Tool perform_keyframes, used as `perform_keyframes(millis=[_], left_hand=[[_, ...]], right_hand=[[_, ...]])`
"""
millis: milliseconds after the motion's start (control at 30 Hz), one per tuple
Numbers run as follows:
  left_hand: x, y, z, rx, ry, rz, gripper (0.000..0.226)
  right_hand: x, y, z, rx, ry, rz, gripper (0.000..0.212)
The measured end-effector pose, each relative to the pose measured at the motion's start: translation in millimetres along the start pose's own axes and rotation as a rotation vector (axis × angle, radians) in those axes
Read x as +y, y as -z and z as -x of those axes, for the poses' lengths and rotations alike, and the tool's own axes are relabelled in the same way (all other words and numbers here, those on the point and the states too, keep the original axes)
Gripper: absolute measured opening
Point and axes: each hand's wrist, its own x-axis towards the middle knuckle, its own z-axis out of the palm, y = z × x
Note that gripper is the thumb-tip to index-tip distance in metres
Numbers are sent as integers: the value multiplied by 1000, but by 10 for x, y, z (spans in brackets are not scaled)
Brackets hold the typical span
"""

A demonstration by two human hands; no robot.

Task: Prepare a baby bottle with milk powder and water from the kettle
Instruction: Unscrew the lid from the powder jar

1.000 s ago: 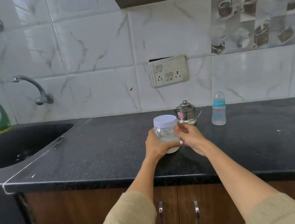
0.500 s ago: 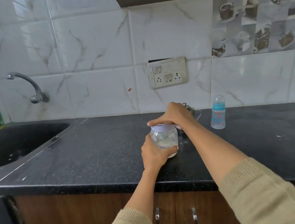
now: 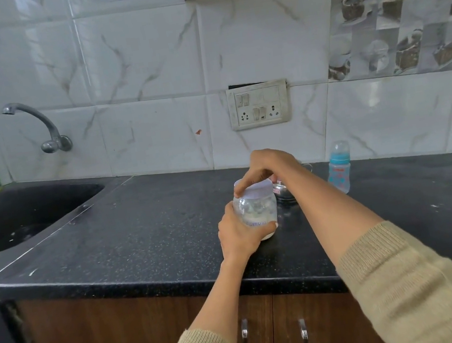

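Head view: left hand (image 3: pixel 239 233) wraps powder jar (image 3: pixel 256 211) on countertop (image 3: pixel 146 238), right hand (image 3: pixel 270 165) clamped over its lid (image 3: pixel 257 189), lid-opening step; next, twist lid off. Baby bottle (image 3: pixel 339 169) stands near, capped, kettle (image 3: pixel 283 191) mostly hidden behind

One head-worn wide-angle view looks forward and down, close over the tabletop (image 3: pixel 145 229), facing the tiled wall (image 3: pixel 141 65).

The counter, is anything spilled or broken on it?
Nothing looks spilled or broken on the counter. The jar stands upright with its lid on, held by both hands. The baby bottle stands upright too. Only small pale specks dot the dark top.
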Motion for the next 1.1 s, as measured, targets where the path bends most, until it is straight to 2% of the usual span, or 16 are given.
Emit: perform_keyframes(millis=[67,200,267,333,433,533,667,700,767,833,900,967,1067,1100], left_hand=[[-9,9,-13,-37,-9,7,98],[-21,16,-43,-79,4,38,97],[-24,12,-40,-83,13,42,96],[-38,10,-30,-95,10,57,96],[-40,19,-20,-115,13,67,96],[-26,40,-19,-146,45,39,89],[-33,55,-7,-192,60,4,83],[-34,53,-6,-196,62,-2,85],[-39,50,-2,-195,60,-13,88],[-37,54,2,-193,58,-16,89],[-32,60,6,-195,60,-14,89],[-28,69,12,-199,61,-21,89],[-25,78,12,-200,62,-11,88],[-23,77,12,-199,64,-5,88]], right_hand=[[21,39,-11,-60,54,19,50],[21,101,32,-222,140,26,73],[-1,111,37,-285,173,38,78],[-26,87,43,-212,145,38,80],[-36,20,39,-18,-15,113,92],[-36,3,39,-60,-81,172,85],[-80,104,90,-261,76,90,62],[-89,124,98,-270,74,32,63],[-97,142,109,-176,23,-19,78],[-82,151,102,-86,-16,100,93],[-41,131,94,-97,-61,178,98],[9,99,89,-123,-53,193,93],[53,83,98,-168,26,123,72],[61,97,101,-183,47,100,73]])
